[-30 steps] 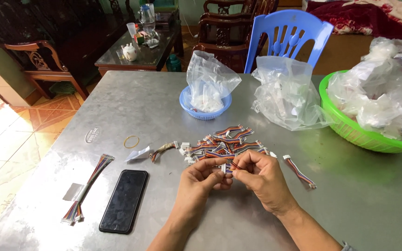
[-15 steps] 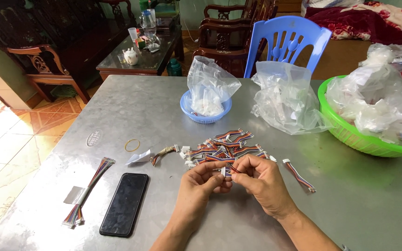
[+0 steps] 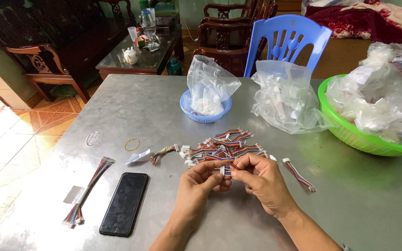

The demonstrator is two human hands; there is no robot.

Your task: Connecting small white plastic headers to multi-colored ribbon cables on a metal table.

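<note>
My left hand (image 3: 204,181) and my right hand (image 3: 261,179) meet over the grey metal table (image 3: 359,200), and between their fingertips they pinch one short multicoloured wire lead with a small white connector (image 3: 224,170). Just beyond the hands lies a pile of the same short striped wire leads (image 3: 224,146). One single lead (image 3: 298,174) lies to the right of my right hand. Another loose lead (image 3: 163,152) rests left of the pile, next to a small white scrap (image 3: 138,157).
A black phone (image 3: 124,202) and a long wire bundle (image 3: 88,188) lie at the left. A yellow rubber band (image 3: 132,144) sits further back. A blue bowl with a plastic bag (image 3: 205,104), a clear bag (image 3: 287,100), a green basket of bags (image 3: 373,116) and a blue chair (image 3: 287,44) stand behind.
The hands have stayed together at the same spot on the table, fingers shifting slightly on the small lead. The view has tilted a little.
</note>
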